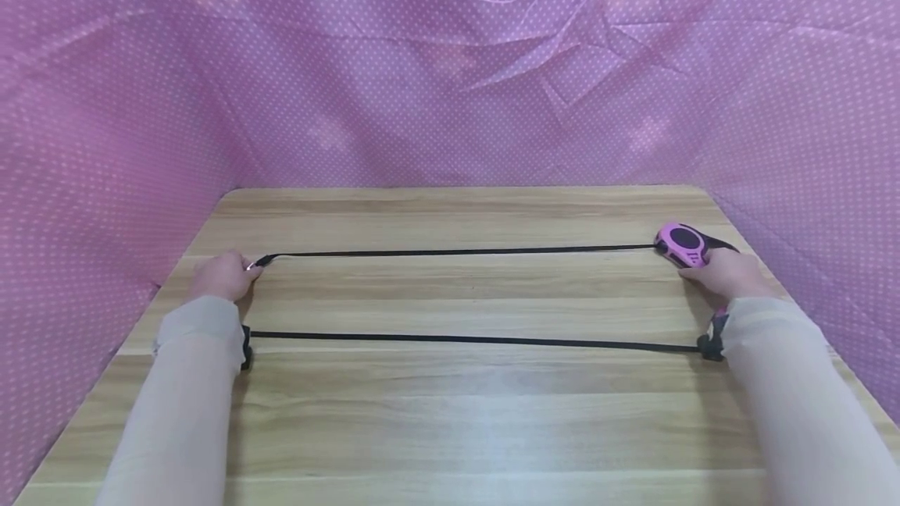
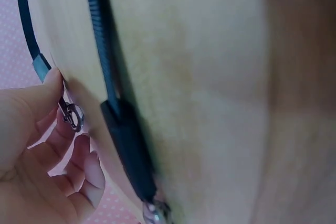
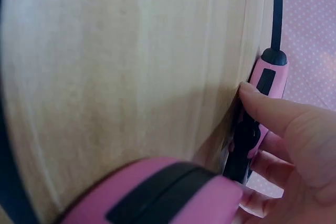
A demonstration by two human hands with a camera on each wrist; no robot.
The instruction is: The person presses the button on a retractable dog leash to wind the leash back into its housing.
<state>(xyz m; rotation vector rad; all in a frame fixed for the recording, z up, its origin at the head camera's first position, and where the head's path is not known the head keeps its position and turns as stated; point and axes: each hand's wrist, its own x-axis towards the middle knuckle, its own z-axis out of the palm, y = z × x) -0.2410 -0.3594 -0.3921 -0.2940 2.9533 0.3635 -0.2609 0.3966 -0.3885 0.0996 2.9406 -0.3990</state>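
Observation:
A black leash strap [image 1: 450, 252] stretches across the far part of the table. At its left end my left hand [image 1: 223, 276] pinches the end by the metal clip [image 2: 73, 116] between thumb and forefinger. My right hand [image 1: 731, 273] grips the pink and black retractable leash [image 1: 680, 244] at the strap's other end. A second black strap [image 1: 478, 340] runs nearer to me, roughly parallel. In the left wrist view it ends in a black sleeve [image 2: 128, 150] and a metal clasp [image 2: 156, 211]. A second pink leash case [image 3: 157, 192] shows in the right wrist view; my right wrist mostly hides it in the head view.
The straps lie over a light wooden table [image 1: 450, 428]. Pink dotted cloth [image 1: 450, 115] hangs behind it and along both sides. Pale sleeves [image 1: 176, 404] cover both forearms, which reach in over the left and right parts of the table.

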